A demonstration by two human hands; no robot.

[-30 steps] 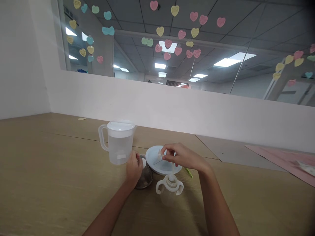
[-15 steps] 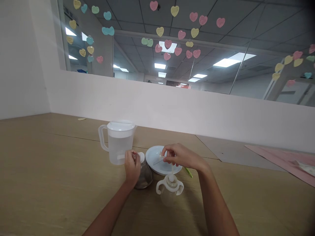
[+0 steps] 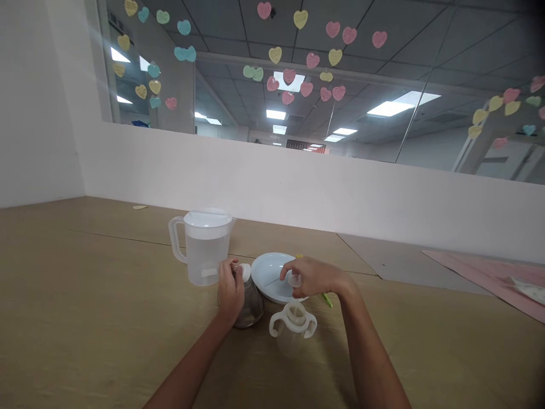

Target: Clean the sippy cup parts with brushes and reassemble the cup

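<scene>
My left hand is closed around the upper part of a dark, see-through, wide-bottomed container with a white top. My right hand is curled over the right side of a pale blue plate. Between its bent fingers shows a small clear piece, partly hidden, its kind unclear. Just in front of the plate stands a clear baby bottle with two white handles, upright and with its mouth uncovered. Neither hand touches it.
A translucent lidded pitcher of clear liquid stands behind my left hand. A thin green stick pokes out beside the plate. Pink cloth lies at the far right. A white wall and a window with heart-shaped notes close off the back.
My right hand has turned and lowered slightly over the plate. The pale tube and white end that hung into the bottle's mouth no longer show there. My left hand stays on the container.
</scene>
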